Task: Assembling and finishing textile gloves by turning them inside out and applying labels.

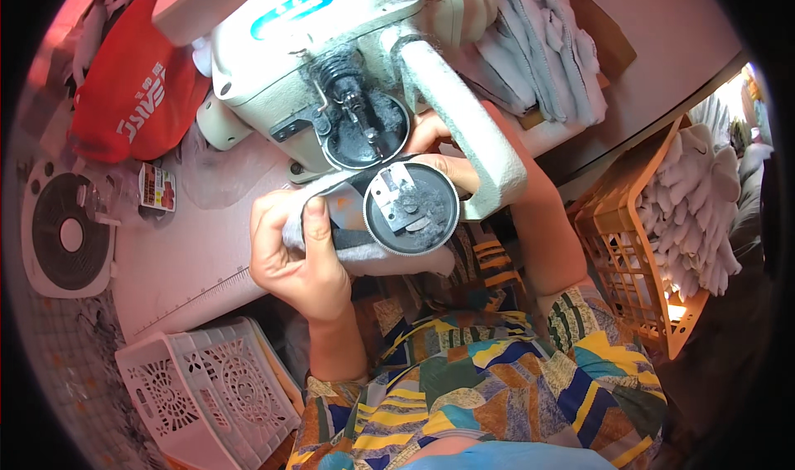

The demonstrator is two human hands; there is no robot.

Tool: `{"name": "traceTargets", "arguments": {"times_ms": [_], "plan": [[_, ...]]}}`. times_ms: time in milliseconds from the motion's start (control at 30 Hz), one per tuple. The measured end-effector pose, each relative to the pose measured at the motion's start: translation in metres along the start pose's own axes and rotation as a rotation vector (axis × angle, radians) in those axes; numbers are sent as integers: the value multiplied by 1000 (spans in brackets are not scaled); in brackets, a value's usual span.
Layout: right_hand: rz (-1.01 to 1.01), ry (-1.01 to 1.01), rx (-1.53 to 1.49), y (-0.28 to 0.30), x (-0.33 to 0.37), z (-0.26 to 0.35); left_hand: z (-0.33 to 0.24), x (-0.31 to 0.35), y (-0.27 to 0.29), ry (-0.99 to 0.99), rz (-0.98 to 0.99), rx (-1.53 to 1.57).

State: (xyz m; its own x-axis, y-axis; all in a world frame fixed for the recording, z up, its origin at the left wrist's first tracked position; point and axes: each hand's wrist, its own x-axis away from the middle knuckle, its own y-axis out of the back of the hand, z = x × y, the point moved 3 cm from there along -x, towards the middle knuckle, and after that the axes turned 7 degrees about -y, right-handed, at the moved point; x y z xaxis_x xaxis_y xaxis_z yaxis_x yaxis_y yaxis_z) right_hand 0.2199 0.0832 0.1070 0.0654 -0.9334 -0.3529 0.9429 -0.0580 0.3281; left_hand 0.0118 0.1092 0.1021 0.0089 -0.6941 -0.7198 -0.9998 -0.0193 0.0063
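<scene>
A white sewing machine [273, 81] stands before me, with a lint-covered round feed disc [411, 208] and a second, cup-like disc [367, 130] meeting at the needle area. My left hand [302, 255] pinches a grey and white fabric piece [339, 205] left of the lower disc, thumb on top. The fabric's edge runs up to where the discs meet, and part hangs below the lower disc. My right hand [447, 159] is behind the machine's curved white arm [464, 114], fingers bent round the fabric's far side; the disc and arm hide much of that grip.
Folded grey-white fabric pieces [538, 48] are stacked behind the machine. An orange crate [617, 230] of white pieces stands at right. At left are a red bag [137, 89], a round-fronted white device [70, 230] and a small labelled package [157, 188]. A white plastic basket [207, 387] sits lower left.
</scene>
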Motion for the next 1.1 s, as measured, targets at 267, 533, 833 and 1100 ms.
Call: {"name": "traceTargets", "arguments": {"times_ms": [267, 533, 833, 1100], "plan": [[-215, -141, -423, 5, 8, 0, -5, 6, -13, -136, 59, -56], [-214, -136, -386, 8, 6, -5, -2, 6, -14, -113, 76, -52], [-193, -127, -476, 21, 9, -12, -6, 15, -15, 105, 27, 188], [-220, -167, -500, 20, 8, -9, -7, 17, -21, 119, 36, 208]]}}
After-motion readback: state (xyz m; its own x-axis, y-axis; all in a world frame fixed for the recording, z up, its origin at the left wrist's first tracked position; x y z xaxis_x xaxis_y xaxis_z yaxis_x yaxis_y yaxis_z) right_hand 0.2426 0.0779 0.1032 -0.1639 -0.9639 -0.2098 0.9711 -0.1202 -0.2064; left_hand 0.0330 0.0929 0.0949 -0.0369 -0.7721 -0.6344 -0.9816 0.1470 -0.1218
